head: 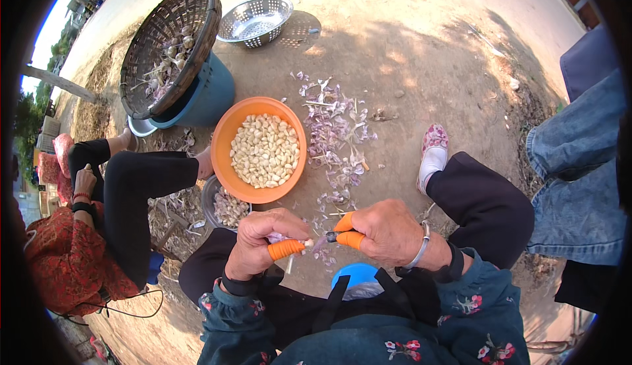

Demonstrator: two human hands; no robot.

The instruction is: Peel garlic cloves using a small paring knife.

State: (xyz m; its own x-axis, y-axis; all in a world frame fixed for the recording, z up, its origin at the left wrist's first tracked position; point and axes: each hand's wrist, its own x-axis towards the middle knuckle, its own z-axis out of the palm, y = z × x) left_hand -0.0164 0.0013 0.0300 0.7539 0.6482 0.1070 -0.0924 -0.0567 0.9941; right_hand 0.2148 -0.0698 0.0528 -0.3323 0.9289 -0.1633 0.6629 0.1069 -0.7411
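Observation:
My left hand (269, 241), with orange wrapping on a finger, grips a garlic clove (309, 242). Facing it, my right hand (387, 234) has orange-covered fingertips closed on a small dark-tipped tool (332, 236), whose type I cannot tell; purplish skin lies between the hands. Beyond my left hand stands an orange plastic basin (302, 162) of peeled garlic cloves (265, 151). A smaller bowl (207, 202) with unpeeled cloves (230, 209) is partly under its rim. Garlic skins (338, 128) are strewn over the ground right of the basin. Below my hands is a blue container (355, 269), partly hidden.
A wicker basket (129, 86) with garlic bulbs (180, 51) leans on a blue bucket (215, 86). Behind is a steel colander (257, 22). A person in a red patterned top (74, 256) sits at left; another person's denim-clad leg (577, 133) is at right.

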